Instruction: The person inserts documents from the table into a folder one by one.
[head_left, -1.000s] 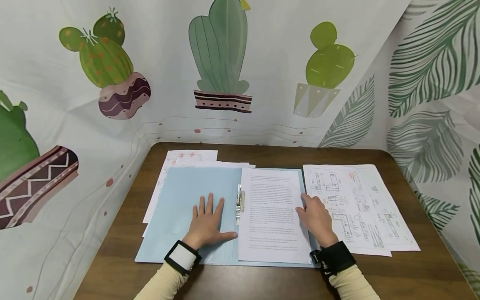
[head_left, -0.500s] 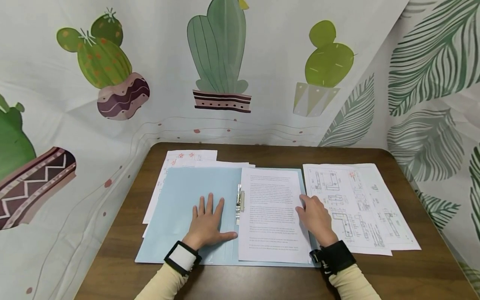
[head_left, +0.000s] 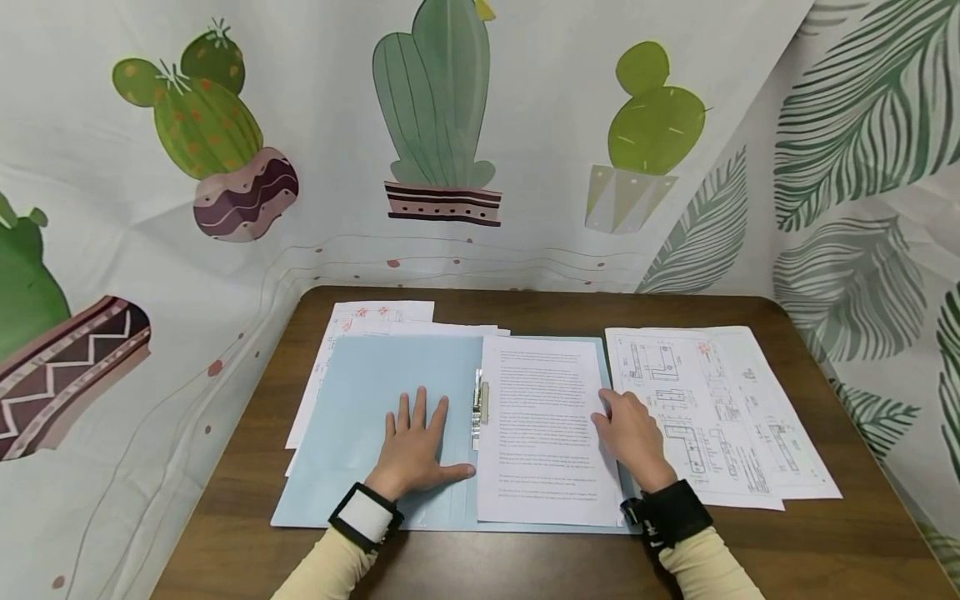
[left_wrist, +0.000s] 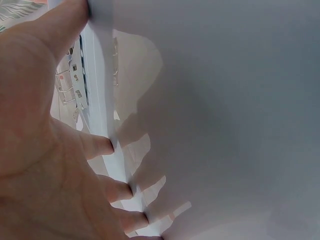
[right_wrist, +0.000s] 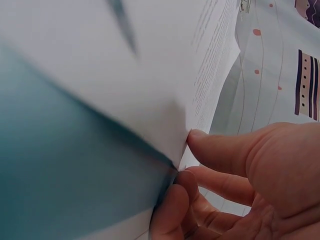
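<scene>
An open light-blue card folder (head_left: 375, 417) is laid flat at the middle of a dark wood-grain table (head_left: 525, 558). The left hand (head_left: 415, 450) is pressed flat on its smooth left flap, fingers spread. The printed text sheet (head_left: 540, 417) — thin, white — is pinched at its right edge by the right hand (head_left: 632, 440). Drawing sheets (head_left: 712, 408) are laid just right; a cactus-print cloth (head_left: 450, 125) is hung behind.
</scene>
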